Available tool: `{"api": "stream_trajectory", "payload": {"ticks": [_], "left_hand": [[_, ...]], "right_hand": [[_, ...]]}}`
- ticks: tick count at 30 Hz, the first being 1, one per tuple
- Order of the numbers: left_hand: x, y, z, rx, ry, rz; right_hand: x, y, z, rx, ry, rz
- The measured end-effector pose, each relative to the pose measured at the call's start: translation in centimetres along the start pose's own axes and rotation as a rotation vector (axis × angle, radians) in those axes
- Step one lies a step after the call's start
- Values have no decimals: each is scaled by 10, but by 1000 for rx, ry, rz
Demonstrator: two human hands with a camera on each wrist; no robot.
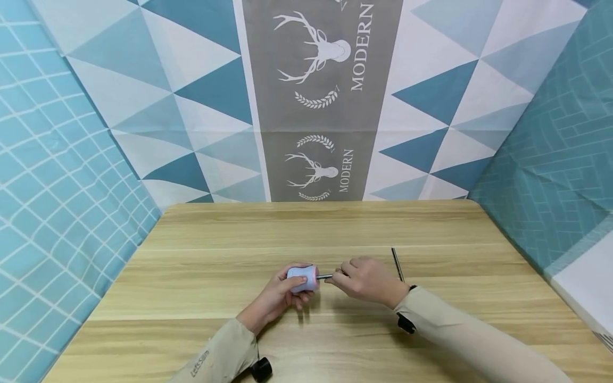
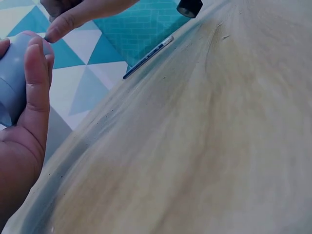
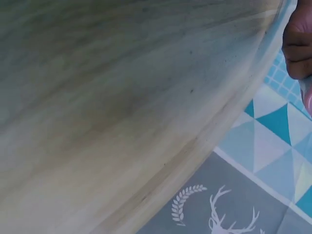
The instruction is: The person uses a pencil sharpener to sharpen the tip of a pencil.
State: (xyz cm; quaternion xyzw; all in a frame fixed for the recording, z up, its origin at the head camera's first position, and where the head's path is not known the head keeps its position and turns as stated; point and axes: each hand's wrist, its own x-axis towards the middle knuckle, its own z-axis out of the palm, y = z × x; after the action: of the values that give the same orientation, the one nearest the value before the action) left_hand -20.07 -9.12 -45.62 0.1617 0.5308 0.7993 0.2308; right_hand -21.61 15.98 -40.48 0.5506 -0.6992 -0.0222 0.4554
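Note:
In the head view my left hand (image 1: 280, 292) grips a light blue, barrel-shaped pencil sharpener (image 1: 298, 280), its pink end facing right. The left wrist view shows the sharpener (image 2: 13, 73) lying in that hand, fingers along its side. My right hand (image 1: 361, 279) pinches a thin dark pencil (image 1: 324, 276) whose other end meets the pink face. How deep the tip sits inside is hidden. A second dark pencil (image 1: 397, 263) lies on the table just beyond the right wrist. Part of a hand with curled fingers (image 3: 298, 53) shows at the right wrist view's edge.
Both hands are over a wooden table (image 1: 215, 229) with a patterned cloth (image 1: 318, 106) behind it. Blue tile-patterned cloths hang at the left (image 1: 57, 175) and right (image 1: 560, 149). A white surface (image 1: 589, 282) adjoins the table's right edge.

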Motion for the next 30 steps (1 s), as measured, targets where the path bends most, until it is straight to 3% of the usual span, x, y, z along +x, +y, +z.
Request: {"api": "stream_trajectory", "payload": {"ticks": [2, 5, 7, 12, 15, 17, 19, 21, 25, 30], "left_hand": [[-1, 0, 0, -7, 10, 5], [-1, 0, 0, 4, 29, 4], [-1, -1, 0, 18, 33, 3], [-2, -1, -1, 50, 24, 11], [-2, -1, -2, 63, 18, 25], [-1, 0, -2, 75, 11, 33], [-1, 1, -3, 83, 17, 36], [-1, 1, -3, 89, 27, 35], [-1, 2, -3, 92, 41, 24], [-1, 1, 0, 79, 48, 25]], "right_hand": [[1, -2, 3, 59, -16, 42], [3, -6, 4, 301, -122, 228], [5, -8, 2, 559, -238, 430], [15, 1, -2, 1221, -533, 1047], [17, 12, 2, 1485, -732, 1319], [17, 18, 5, 1600, -879, 1434], [16, 22, 8, 1676, -973, 1479], [16, 24, 10, 1720, -998, 1480], [13, 24, 6, 1686, -896, 1378], [7, 26, -12, 1455, -744, 1131]]}}
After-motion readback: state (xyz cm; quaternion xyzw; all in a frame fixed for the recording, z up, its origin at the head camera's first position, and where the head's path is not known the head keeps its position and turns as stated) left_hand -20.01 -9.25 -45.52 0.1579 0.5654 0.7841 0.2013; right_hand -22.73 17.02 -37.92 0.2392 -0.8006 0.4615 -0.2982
